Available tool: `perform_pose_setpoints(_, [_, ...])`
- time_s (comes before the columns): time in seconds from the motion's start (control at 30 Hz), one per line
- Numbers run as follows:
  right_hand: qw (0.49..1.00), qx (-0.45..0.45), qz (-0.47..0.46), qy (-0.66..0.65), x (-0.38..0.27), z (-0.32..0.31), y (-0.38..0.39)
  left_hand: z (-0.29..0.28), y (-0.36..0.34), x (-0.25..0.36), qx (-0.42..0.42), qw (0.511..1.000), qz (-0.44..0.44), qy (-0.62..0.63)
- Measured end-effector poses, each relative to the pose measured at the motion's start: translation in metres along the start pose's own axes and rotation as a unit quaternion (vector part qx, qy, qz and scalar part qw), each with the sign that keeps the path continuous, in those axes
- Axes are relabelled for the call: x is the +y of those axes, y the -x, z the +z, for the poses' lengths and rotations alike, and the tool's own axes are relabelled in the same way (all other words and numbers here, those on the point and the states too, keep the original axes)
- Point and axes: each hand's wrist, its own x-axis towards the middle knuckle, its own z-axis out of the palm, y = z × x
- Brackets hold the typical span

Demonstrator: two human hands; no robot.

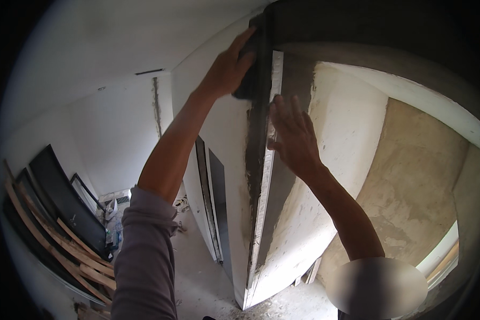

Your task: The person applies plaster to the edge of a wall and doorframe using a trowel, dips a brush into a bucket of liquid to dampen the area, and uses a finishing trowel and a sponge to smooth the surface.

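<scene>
My left hand point(226, 69) is raised to the upper part of a wall corner, closed on a black plastering float point(249, 72) held against the corner's left face; its handle is hidden. A pale, narrow corner strip point(277, 69) runs down the edge of the corner, with dark grey fresh-looking plaster point(298, 80) beside it. Lower down, my right hand point(294, 136) lies against the strip and the plaster to its right. Its fingers are stretched out and slightly apart, and the thumb touches the strip. A blurred oval covers the area by my right elbow.
Dark panels point(64, 194) and long wooden boards point(64, 250) lean at the left wall. A doorway point(218, 197) opens in the corner's left face. On the right, a recess has a brownish rendered wall point(405, 170). Debris lies on the pale floor point(197, 288).
</scene>
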Motion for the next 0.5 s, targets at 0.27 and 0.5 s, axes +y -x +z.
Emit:
perform_pose_setpoints(0.27, [1.000, -0.002, 0.006, -0.001, -0.008, -0.004, -0.003, -0.006, -0.004, -0.009, 0.006, 0.999, 0.006, 0.033])
perform_pose_setpoints(0.5, [1.000, -0.002, 0.003, -0.004, -0.004, 0.000, -0.002, 0.019, 0.043, -0.022, 0.026, 0.999, -0.006, 0.017])
